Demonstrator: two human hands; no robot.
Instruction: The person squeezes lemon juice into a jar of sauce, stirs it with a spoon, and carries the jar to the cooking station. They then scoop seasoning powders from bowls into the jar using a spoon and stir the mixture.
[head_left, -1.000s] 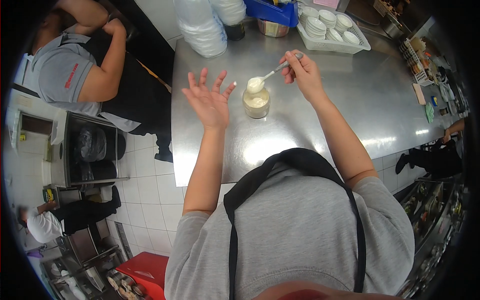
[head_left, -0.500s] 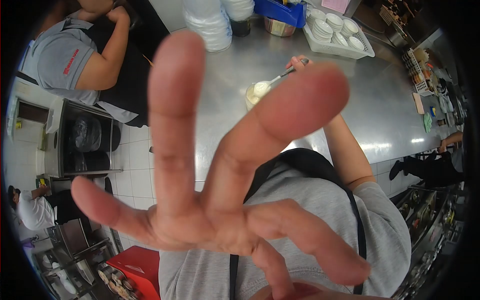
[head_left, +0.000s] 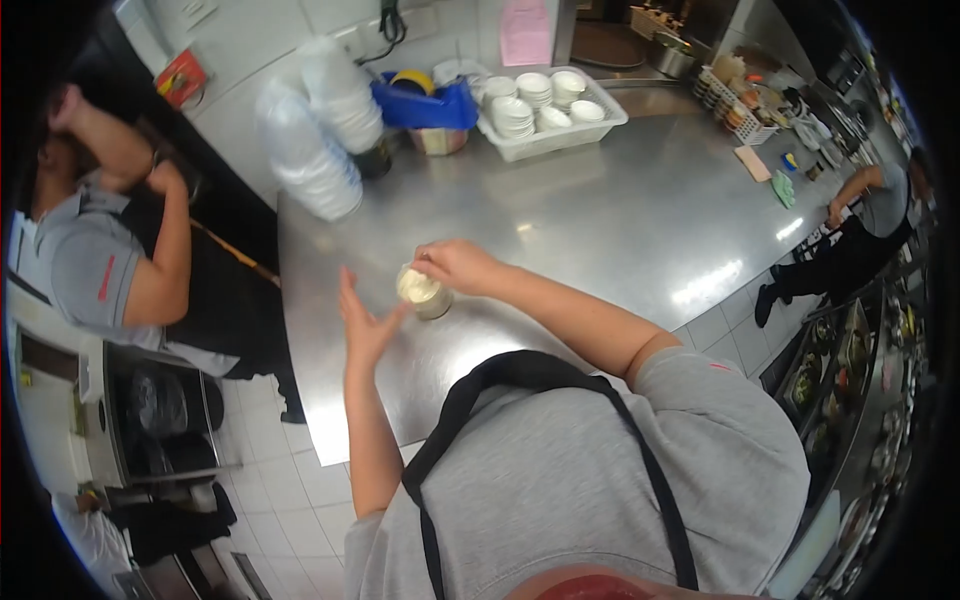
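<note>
A small clear tub (head_left: 433,304) holding a pale, creamy substance stands on the steel table. My right hand (head_left: 462,268) is closed at its far edge, pinching a spoon whose handle shows only as a dark bit between the fingers. A heap of the white cream (head_left: 415,284) sits at the tub's mouth; the spoon's bowl is hidden there. To the left of the tub, my left hand (head_left: 370,328) is open, fingers extended upward and thumb pointing at the tub. Whether the thumb touches the tub I cannot tell.
The steel table (head_left: 560,220) bears stacked plastic containers (head_left: 315,150), a blue tape dispenser (head_left: 440,105) and a white basket (head_left: 555,140) of small dishes. A co-worker (head_left: 110,250) stands close at the left; another person (head_left: 870,210) is at the far right.
My left hand has dropped from right before the camera to beside the tub. My right hand's spoon has come down to the tub, and the view has shifted.
</note>
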